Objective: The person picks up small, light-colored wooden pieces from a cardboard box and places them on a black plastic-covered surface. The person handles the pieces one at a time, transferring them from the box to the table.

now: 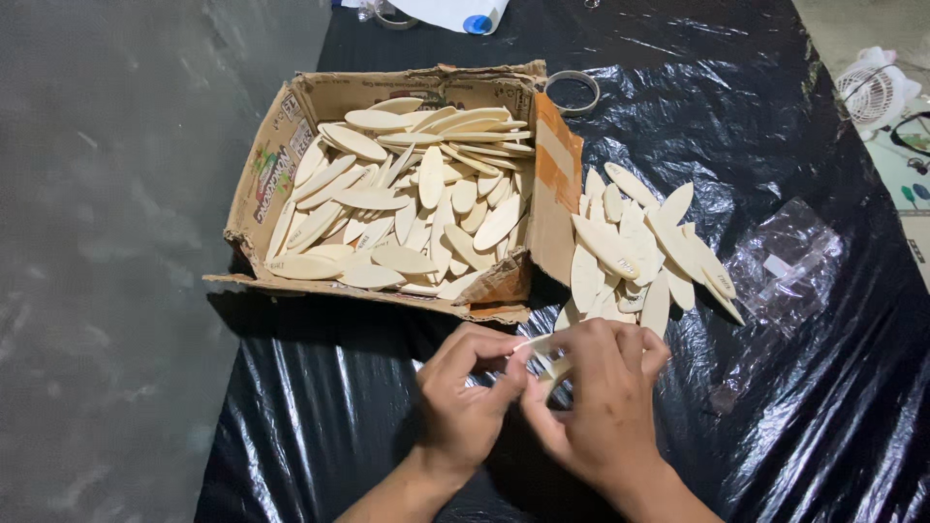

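Down low, left hand [463, 392] and right hand [603, 402] met, fingers [513, 373] of both pinched narrow around one pale oval wooden piece [542, 349], just above the black plastic sheet [320, 416] on the desk. Behind, cardboard box [291, 145] heaped with such pieces; loose pile [639, 252] just right of it.

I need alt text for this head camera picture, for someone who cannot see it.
Two bare hands, left hand and right hand, pinch thin pale wooden ovals together over black plastic sheeting. Behind sits a torn cardboard box full of them, with a loose pile beside it.
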